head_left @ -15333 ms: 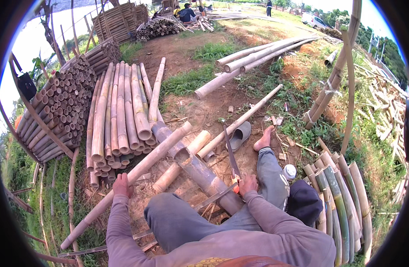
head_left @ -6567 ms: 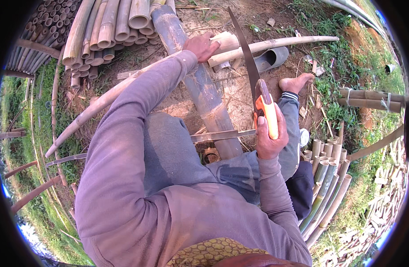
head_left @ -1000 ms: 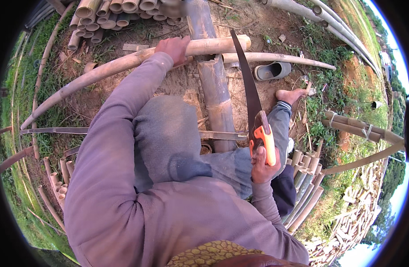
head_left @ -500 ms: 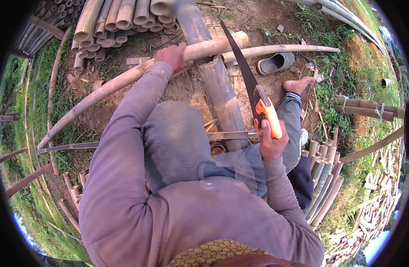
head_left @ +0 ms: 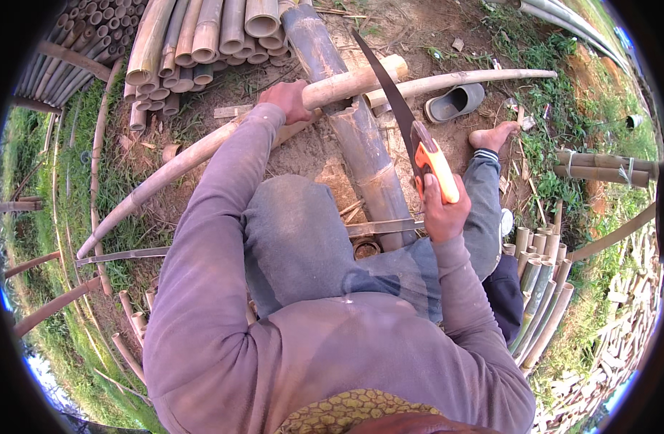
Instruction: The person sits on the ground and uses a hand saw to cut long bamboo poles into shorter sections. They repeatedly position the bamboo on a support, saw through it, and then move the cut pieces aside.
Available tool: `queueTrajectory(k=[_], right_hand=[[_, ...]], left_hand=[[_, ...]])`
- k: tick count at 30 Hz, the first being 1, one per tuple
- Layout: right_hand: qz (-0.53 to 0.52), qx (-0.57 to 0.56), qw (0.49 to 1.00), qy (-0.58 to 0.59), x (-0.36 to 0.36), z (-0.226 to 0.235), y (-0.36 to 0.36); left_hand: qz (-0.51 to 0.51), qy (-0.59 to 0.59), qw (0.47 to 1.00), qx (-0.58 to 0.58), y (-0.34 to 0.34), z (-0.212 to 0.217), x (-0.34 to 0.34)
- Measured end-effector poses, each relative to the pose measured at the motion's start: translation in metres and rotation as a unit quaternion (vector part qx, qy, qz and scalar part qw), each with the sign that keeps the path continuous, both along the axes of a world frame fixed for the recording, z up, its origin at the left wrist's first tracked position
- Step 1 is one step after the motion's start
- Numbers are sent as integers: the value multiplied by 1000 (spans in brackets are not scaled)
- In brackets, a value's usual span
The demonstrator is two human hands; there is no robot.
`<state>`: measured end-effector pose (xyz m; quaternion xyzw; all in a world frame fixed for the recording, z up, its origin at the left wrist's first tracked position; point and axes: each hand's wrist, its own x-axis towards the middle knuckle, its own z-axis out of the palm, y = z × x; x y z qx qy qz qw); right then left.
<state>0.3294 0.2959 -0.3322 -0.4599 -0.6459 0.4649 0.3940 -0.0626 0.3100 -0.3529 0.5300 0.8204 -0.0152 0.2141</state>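
Note:
My left hand [head_left: 287,101] is wrapped round a long pale bamboo pole [head_left: 162,166]. The pole lies slanted across a thick dark bamboo trunk [head_left: 368,155], its cut end just right of the trunk. My right hand [head_left: 445,211] grips the orange handle of a hand saw [head_left: 398,108]. The dark blade points up and away, passing by the pole's right end; whether its teeth touch the pole I cannot tell. A notch shows in the trunk's top beside the pole. Another thinner bamboo pole [head_left: 465,79] reaches rightward from the trunk.
A stack of cut bamboo [head_left: 209,43] lies at the far left. Upright short bamboo pieces [head_left: 538,282] stand at my right. A grey clog [head_left: 453,103] rests near my bare foot [head_left: 494,137]. Tied poles [head_left: 603,168] are at the right edge. A flat strip [head_left: 379,227] crosses the trunk.
The whole view has shifted slightly, so things sit a little lower and further right. My hands keep hold of the pole and the saw, and the saw stays in nearly the same position.

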Motion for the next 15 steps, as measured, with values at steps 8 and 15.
queueTrajectory(k=[8,15], right_hand=[[-2,57,998,-17,-1,2,7],[-7,76,997,31,-43,-6,36]], left_hand=[[-55,-96,994,12,7,-24,-22],[-71,-111,991,9,19,-27,-28]])
